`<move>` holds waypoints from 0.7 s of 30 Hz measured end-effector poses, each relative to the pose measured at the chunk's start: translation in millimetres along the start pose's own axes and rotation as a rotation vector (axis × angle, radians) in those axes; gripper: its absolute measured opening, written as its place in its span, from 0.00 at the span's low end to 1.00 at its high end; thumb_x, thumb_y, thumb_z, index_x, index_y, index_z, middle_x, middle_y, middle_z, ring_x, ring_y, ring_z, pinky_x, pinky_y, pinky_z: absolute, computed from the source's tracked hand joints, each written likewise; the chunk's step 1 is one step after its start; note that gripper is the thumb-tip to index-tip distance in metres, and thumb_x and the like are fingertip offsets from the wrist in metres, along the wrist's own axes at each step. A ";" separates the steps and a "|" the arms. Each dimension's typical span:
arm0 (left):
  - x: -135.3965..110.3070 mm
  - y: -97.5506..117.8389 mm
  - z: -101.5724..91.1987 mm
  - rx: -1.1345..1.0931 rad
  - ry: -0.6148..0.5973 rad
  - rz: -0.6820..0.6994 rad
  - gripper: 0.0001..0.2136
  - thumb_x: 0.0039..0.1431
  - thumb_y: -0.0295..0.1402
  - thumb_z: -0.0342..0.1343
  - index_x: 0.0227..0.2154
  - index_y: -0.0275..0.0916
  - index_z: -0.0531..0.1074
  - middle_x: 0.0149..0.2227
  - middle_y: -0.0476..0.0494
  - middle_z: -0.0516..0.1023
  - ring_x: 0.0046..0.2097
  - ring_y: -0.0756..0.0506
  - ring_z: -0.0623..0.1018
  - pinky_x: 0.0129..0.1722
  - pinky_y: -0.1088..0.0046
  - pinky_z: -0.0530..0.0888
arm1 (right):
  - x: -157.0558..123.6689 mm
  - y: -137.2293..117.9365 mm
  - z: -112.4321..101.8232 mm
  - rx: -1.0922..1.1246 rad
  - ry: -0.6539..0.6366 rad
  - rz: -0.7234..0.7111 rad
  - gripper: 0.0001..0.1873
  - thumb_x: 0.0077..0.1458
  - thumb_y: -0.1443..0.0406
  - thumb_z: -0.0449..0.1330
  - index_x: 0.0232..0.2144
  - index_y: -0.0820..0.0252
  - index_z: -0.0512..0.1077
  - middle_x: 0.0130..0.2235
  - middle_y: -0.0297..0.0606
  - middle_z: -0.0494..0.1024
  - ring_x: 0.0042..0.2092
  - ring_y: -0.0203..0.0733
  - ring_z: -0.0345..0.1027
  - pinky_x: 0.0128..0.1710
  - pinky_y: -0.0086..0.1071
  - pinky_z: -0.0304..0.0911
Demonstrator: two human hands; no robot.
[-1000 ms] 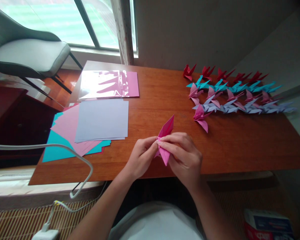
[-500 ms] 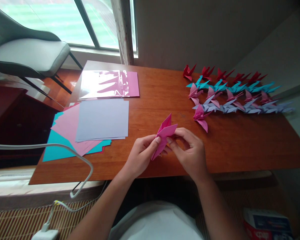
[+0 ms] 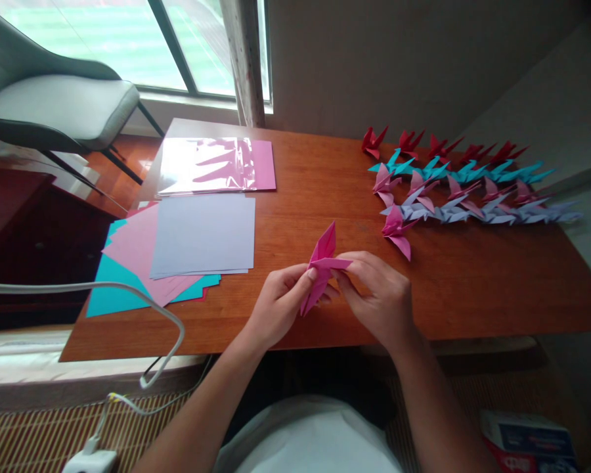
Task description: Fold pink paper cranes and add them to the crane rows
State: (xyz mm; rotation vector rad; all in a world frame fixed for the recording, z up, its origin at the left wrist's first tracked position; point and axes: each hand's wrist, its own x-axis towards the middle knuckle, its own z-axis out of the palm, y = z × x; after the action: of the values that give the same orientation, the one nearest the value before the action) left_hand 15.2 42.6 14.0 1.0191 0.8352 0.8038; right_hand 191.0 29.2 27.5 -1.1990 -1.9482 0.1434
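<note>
Both my hands hold a half-folded magenta paper crane (image 3: 321, 263) just above the front part of the wooden table (image 3: 325, 184). My left hand (image 3: 279, 307) pinches its lower body between thumb and fingers. My right hand (image 3: 378, 299) pinches a flap that sticks out to the right. One long point of the paper stands up and away from me. A finished magenta crane (image 3: 394, 230) lies a short way beyond my right hand.
Rows of finished cranes (image 3: 465, 180) in red, teal, pink and lilac fill the table's far right. A stack of flat sheets (image 3: 177, 246) lies left, a plastic sleeve (image 3: 211, 165) behind it. A white cable (image 3: 142, 309) hangs off the left edge. A grey chair (image 3: 54, 105) stands by the window.
My right hand has let go of the crane's body, moved right and pulled one flap outward and down. The folded piece has opened from a closed diamond shape. My left hand has stayed put.
</note>
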 end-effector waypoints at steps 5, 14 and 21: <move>0.5 -1.5 0.1 0.009 0.007 0.008 0.17 0.66 0.45 0.56 0.41 0.35 0.80 0.32 0.41 0.84 0.32 0.45 0.81 0.32 0.75 0.75 | -0.4 0.4 -1.0 -0.056 -0.009 -0.041 0.08 0.61 0.74 0.60 0.39 0.58 0.74 0.37 0.40 0.82 0.40 0.42 0.77 0.43 0.36 0.72; 1.3 -4.0 -0.8 -0.001 0.018 0.035 0.16 0.66 0.44 0.56 0.41 0.35 0.81 0.34 0.41 0.84 0.34 0.45 0.81 0.32 0.75 0.76 | -8.2 -0.8 5.2 -0.141 0.037 -0.106 0.13 0.59 0.74 0.63 0.45 0.58 0.73 0.39 0.43 0.82 0.42 0.46 0.76 0.46 0.40 0.72; 1.9 -4.6 0.4 -0.021 0.034 0.036 0.15 0.65 0.43 0.57 0.39 0.35 0.80 0.32 0.43 0.82 0.34 0.45 0.80 0.35 0.74 0.77 | -7.0 -6.7 5.5 -0.052 0.098 -0.086 0.16 0.57 0.76 0.64 0.46 0.57 0.75 0.41 0.42 0.82 0.44 0.45 0.75 0.47 0.41 0.73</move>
State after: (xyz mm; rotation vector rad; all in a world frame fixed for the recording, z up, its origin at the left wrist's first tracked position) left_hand 17.2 42.6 9.4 1.0063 0.8376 0.8612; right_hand 184.0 21.8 23.0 -1.1323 -1.9243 -0.0112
